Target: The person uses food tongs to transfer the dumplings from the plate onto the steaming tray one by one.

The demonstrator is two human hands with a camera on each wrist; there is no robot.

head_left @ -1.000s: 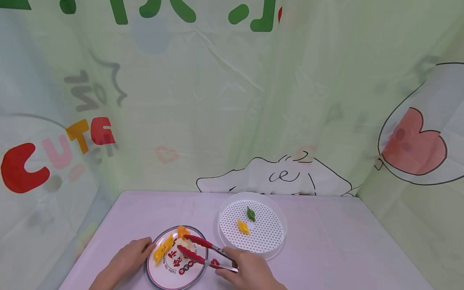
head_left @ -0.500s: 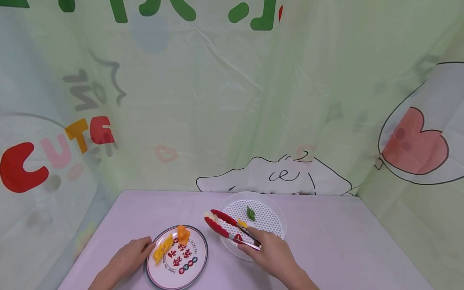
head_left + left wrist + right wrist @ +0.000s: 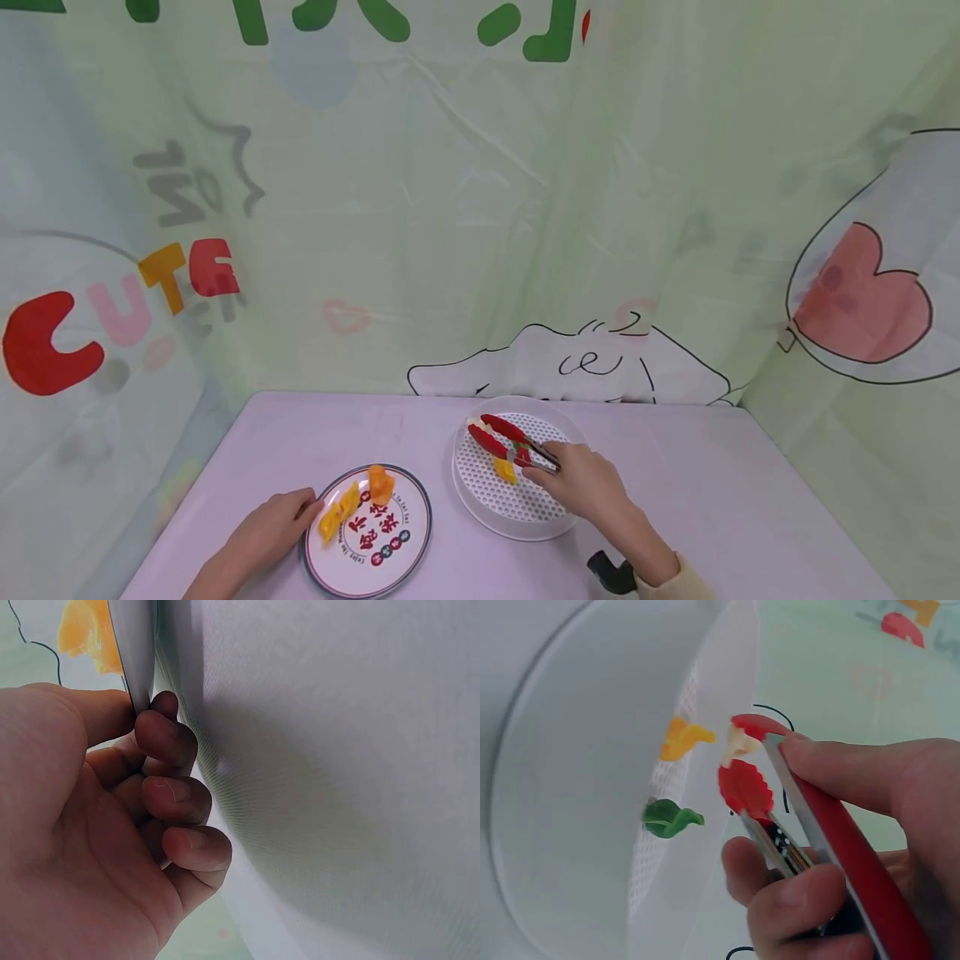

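My right hand [image 3: 581,477] grips red-tipped metal tongs [image 3: 504,428], which pinch a cream-white toy dumpling [image 3: 739,745] between their scalloped tips. The tongs are over the left part of a round white steamer tray [image 3: 517,528] with a perforated floor. On that floor lie a yellow dumpling [image 3: 505,472] and a green dumpling [image 3: 667,819], the green one mostly covered by the tongs in the head view. With thumb and forefinger, my left hand [image 3: 266,533] pinches the rim of a white plate [image 3: 337,573]. The plate carries yellow dumplings [image 3: 340,513] and an orange dumpling [image 3: 381,486].
Both dishes stand on a pale lilac table [image 3: 675,500], the tray to the right of the plate and near the back edge. A printed, translucent curtain [image 3: 450,208] rises behind the table and along both sides. A black strap [image 3: 611,573] shows at my right wrist.
My right hand has carried the white dumpling in the tongs off the plate, rightward and away from me, to over the steamer tray. My left hand has stayed at the plate rim.
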